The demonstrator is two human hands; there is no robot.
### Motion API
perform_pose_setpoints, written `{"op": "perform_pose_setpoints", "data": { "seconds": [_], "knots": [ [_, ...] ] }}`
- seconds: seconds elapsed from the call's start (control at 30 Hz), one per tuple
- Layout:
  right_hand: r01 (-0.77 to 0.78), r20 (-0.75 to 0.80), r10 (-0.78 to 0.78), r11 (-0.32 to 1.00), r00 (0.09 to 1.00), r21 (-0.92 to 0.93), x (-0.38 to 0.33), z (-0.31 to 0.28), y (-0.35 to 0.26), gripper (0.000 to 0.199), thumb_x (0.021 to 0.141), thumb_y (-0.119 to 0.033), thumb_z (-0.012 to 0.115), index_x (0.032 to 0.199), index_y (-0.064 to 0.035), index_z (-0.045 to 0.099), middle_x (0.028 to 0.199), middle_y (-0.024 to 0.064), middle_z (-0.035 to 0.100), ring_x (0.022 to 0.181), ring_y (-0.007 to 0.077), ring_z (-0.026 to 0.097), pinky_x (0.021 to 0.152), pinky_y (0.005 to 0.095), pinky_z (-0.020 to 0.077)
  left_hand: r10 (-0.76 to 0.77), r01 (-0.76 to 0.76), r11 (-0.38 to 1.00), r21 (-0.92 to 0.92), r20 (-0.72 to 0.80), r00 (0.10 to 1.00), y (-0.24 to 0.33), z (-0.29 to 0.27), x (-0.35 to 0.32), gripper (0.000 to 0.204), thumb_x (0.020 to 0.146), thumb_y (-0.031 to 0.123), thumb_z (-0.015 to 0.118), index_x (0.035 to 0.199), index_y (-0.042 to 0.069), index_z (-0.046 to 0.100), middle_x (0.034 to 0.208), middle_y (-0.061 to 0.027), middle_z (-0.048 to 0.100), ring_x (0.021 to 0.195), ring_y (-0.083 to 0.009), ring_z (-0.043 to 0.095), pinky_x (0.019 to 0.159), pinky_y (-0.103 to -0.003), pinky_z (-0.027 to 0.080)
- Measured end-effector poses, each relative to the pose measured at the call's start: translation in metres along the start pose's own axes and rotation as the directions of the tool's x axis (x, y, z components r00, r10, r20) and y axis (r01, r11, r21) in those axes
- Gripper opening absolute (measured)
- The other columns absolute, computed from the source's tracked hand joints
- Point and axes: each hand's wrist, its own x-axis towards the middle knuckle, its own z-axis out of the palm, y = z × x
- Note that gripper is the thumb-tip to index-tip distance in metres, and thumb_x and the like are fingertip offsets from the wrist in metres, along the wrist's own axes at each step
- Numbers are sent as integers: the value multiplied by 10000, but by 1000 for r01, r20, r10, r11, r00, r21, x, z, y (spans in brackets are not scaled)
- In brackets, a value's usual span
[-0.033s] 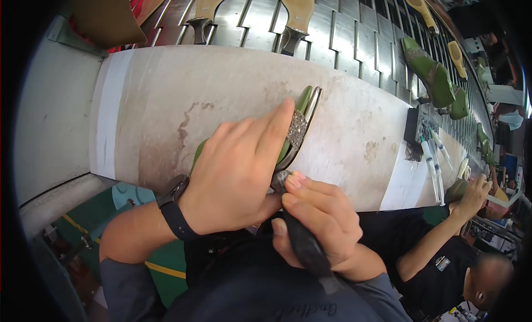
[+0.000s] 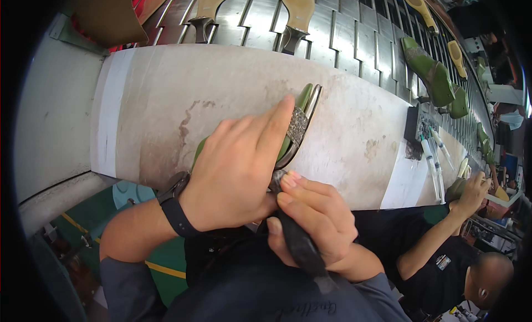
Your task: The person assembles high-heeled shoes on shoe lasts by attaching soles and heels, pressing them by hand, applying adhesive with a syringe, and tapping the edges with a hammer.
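A green shoe last (image 2: 287, 147) carries a sandal with a glittery strap (image 2: 297, 126) and a thin dark-edged sole. It lies tilted over the pale work board. My left hand (image 2: 235, 164) is closed round the last from above, its fingers reaching along it to the strap. Below the sole's near end, my right hand (image 2: 318, 216) is wrapped round a dark tapered tool (image 2: 302, 244). The tool's greyish rounded end (image 2: 278, 179) is by the sole's near end; whether they touch I cannot tell. My left palm hides much of the last.
Behind the work board (image 2: 149, 100) runs a slatted metal conveyor (image 2: 343, 34) with tan soles (image 2: 298, 11) and green lasts (image 2: 429, 72). A dark box (image 2: 415, 125) and syringes (image 2: 432, 161) lie at the right. A co-worker (image 2: 443, 266) works at the lower right.
My right hand and the dark tool have shifted slightly to the left. The left hand keeps its hold on the last.
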Motion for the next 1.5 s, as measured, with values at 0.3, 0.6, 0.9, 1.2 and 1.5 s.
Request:
{"op": "perform_pose_setpoints", "data": {
  "seconds": [0.3,0.6,0.9,1.2,1.5],
  "knots": [
    [77,38,-79,996,996,45,2,-2,8,359,738,6,840,1076,66,733,1081,236,760,992,391,770,873,409,647,26,-22,982,-188,16,1000,-46,-20,-27,636,1027,321,664,1518,-50,502,1449,-252,614,1322,-419,599,1127,-465,451],
    [-26,213,-17,980,977,196,-7,19,-5,390,723,-17,841,1088,54,723,1077,228,761,1018,376,768,851,398,653,-8,-23,974,-224,-138,990,-53,-9,-37,432,1046,274,602,1334,-45,651,1241,-219,716,1085,-393,668,948,-441,483],
    [139,278,-181,977,943,163,16,19,-1,364,752,-29,811,1080,78,696,1064,277,747,978,410,757,846,420,638,-16,-19,985,-169,-202,979,-53,-14,-34,431,1051,264,591,1307,-80,642,1209,-245,711,1003,-421,676,906,-458,507],
    [-615,363,496,649,789,448,2,-25,43,231,942,-54,720,1151,43,731,1113,147,789,1012,197,739,915,323,577,-104,115,985,126,-92,990,-10,-16,-13,841,821,476,831,1399,-82,582,1223,-281,680,1159,-440,628,1012,-470,491],
    [-567,75,607,683,792,461,-17,-49,48,226,936,-60,702,1126,55,745,1093,143,794,1010,179,721,959,314,542,106,-155,986,-64,-478,872,41,-71,-3,895,778,255,873,1513,-22,445,1265,-187,654,1187,-332,620,1045,-433,486]
  ]
}}
